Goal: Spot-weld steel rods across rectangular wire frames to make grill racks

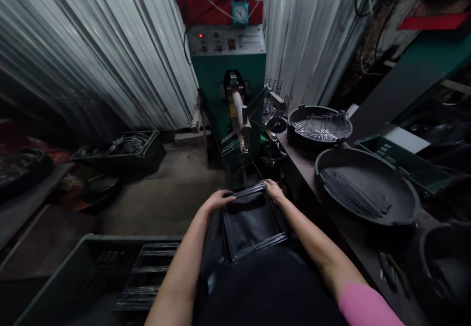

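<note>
A stack of square metal wire frames (256,244) rests tilted on my lap over a dark apron. My left hand (220,200) is closed on the stack's far left corner. At the far right corner, my right hand (274,191) grips the same stack, its fingers partly hidden behind the wires. Straight ahead stands a green machine (209,80) with a lit red lamp on its panel. Some thin wires hang beside its jutting metal arm (240,112).
On the right-hand bench, a round black pan (401,188) holds straight rods, and a farther pan (294,137) holds small metal pieces. At lower left a green crate (66,277) contains more wire frames. Pliers-like tools (393,273) lie near the bench's front.
</note>
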Available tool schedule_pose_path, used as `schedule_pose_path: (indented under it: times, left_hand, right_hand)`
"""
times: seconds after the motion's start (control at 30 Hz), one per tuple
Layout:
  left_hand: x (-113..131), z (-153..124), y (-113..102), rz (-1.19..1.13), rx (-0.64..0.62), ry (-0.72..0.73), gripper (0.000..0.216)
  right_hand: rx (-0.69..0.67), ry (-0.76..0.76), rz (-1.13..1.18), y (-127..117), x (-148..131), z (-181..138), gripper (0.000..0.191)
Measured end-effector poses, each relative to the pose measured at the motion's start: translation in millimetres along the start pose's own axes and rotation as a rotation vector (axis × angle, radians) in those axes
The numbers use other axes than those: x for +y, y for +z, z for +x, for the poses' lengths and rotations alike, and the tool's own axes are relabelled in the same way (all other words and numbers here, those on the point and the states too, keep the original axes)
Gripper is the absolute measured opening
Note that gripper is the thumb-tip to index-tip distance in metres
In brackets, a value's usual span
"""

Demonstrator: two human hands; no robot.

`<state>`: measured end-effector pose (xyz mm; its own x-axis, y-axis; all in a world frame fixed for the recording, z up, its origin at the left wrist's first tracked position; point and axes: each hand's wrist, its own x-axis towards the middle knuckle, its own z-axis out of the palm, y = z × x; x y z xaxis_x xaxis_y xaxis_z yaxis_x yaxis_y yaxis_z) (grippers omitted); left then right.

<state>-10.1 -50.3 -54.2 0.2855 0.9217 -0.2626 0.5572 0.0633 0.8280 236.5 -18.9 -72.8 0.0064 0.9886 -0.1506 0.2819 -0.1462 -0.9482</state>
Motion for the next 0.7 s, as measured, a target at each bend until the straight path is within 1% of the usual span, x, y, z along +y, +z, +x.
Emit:
schedule_pose_path:
  times: [0.07, 0.1, 0.2, 0.27, 0.37, 0.43, 0.57, 0.7]
  left_hand:
    - [7.6, -6.2, 2.0, 0.028, 0.014, 0.005, 0.042]
    - [11.5, -10.0, 4.3, 0.086, 0.040, 0.018, 0.043]
    - [21.7, -21.0, 13.9, 0.366, 0.155, 0.081, 0.038]
    - [26.2, -26.2, 19.3, 0.492, 0.210, 0.099, 0.036]
    - [27.5, -27.8, 22.4, 0.521, 0.223, 0.087, 0.034]
    - [23.9, -25.1, 23.4, 0.542, 0.222, 0.076, 0.035]
    - [10.1, -15.8, 30.3, 0.578, 0.220, 0.028, 0.036]
    - [2.5, -8.9, 35.9, 0.602, 0.250, -0.012, 0.033]
  right_hand:
    - [0.022, -0.024, 0.018, -1.2, -2.4, -7.4, 0.024]
    - [0.033, -0.039, 0.027, -2.1, -3.9, -11.0, 0.025]
    - [0.069, -0.089, 0.047, -5.3, -8.9, -20.6, 0.027]
    - [0.093, -0.118, 0.052, -7.0, -12.4, -24.6, 0.028]
    - [0.100, -0.147, 0.052, -8.3, -15.0, -24.8, 0.028]
    - [0.081, -0.148, 0.046, -8.2, -13.0, -21.8, 0.026]
    - [0.066, -0.108, 0.042, -6.2, 0.1, -16.7, 0.024]
    - [0.079, -0.069, 0.085, -5.6, 12.8, -18.6, 0.032]
